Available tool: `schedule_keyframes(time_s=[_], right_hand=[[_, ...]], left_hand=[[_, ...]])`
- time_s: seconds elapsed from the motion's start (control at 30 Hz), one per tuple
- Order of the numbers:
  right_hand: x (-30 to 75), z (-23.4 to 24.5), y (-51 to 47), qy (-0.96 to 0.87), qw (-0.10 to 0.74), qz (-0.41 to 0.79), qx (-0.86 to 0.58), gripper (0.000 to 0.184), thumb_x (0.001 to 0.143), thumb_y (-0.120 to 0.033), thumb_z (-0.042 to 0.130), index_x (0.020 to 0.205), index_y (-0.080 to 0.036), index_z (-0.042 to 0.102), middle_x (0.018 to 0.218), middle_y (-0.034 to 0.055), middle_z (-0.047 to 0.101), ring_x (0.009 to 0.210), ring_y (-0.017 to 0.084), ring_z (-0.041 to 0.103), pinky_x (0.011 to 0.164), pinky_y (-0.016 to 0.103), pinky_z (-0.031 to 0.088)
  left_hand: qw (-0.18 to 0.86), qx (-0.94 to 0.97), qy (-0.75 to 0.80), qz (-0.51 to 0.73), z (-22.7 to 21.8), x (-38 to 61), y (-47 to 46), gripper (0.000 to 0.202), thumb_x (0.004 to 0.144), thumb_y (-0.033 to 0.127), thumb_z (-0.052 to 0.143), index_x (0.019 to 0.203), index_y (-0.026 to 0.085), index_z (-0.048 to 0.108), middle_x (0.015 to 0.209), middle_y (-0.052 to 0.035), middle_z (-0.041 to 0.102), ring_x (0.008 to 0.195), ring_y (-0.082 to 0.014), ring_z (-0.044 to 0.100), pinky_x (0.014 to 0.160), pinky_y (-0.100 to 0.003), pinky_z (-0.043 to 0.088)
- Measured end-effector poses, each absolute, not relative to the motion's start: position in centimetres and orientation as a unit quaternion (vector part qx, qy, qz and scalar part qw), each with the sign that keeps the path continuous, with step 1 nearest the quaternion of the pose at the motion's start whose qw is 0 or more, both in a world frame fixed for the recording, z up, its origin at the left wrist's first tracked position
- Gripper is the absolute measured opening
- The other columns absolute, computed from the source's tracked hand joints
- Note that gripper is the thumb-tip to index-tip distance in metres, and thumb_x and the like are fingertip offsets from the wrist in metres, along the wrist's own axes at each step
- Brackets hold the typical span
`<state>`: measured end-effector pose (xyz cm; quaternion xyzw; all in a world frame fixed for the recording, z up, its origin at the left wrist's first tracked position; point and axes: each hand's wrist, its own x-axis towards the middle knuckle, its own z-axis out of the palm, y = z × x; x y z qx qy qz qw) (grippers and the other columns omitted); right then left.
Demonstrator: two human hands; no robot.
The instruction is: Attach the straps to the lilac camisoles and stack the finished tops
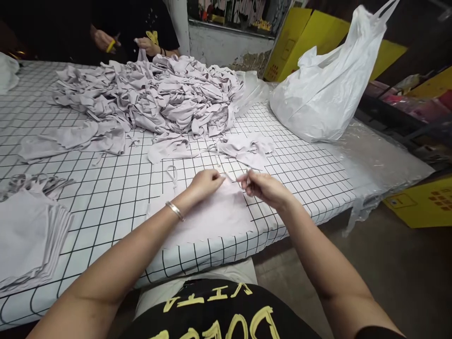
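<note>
A flat pale grey fabric piece (212,216) lies on the grid-patterned table (310,183) right in front of me. My left hand (205,182), with a silver bracelet on the wrist, pinches the far edge of that piece. My right hand (263,187) is closed close beside it, fingers pinched on what looks like a small metal tool or thread at the same edge; I cannot make out which.
A big heap of grey fabric pieces (158,94) covers the far table. A neat stack of flat pieces (28,240) sits at the near left. A white plastic bag (328,89) stands at the right. Another person's hands (106,40) work across the table, holding something yellow.
</note>
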<state>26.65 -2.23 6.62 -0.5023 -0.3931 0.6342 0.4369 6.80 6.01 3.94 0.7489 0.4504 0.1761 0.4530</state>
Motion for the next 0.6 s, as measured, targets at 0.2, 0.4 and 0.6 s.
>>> schedule_keyframes(time_s=[0.2, 0.4, 0.6], right_hand=[[26.5, 8.3, 4.1, -0.397, 0.461, 0.650, -0.455, 0.014, 0.083, -0.021, 0.068, 0.096, -0.017, 0.067, 0.098, 0.0063, 0.071, 0.081, 0.012, 0.065, 0.070, 0.024, 0.053], [24.1, 5.2, 3.8, -0.392, 0.440, 0.650, -0.479, 0.021, 0.071, -0.024, 0.079, 0.088, -0.015, 0.071, 0.074, 0.0001, 0.065, 0.061, 0.006, 0.055, 0.055, 0.018, 0.045], [23.1, 3.7, 2.7, -0.378, 0.422, 0.647, -0.510, 0.026, 0.062, -0.027, 0.083, 0.078, -0.014, 0.068, 0.075, 0.0011, 0.065, 0.064, 0.008, 0.056, 0.058, 0.022, 0.043]], left_hand=[[0.246, 0.854, 0.450, 0.086, 2.5, 3.5, 2.4, 0.027, 0.076, 0.045, 0.067, 0.083, 0.021, 0.058, 0.090, -0.0059, 0.064, 0.091, -0.0278, 0.052, 0.085, -0.045, 0.033], [0.293, 0.844, 0.444, 0.068, 1.5, 3.2, 2.0, 0.017, 0.080, 0.034, 0.065, 0.075, 0.019, 0.058, 0.089, -0.0041, 0.065, 0.094, -0.0267, 0.051, 0.087, -0.045, 0.029], [0.359, 0.810, 0.452, 0.107, 1.5, 3.1, 1.8, 0.014, 0.082, 0.035, 0.064, 0.086, 0.024, 0.069, 0.094, -0.0028, 0.070, 0.103, -0.0280, 0.053, 0.092, -0.049, 0.025]])
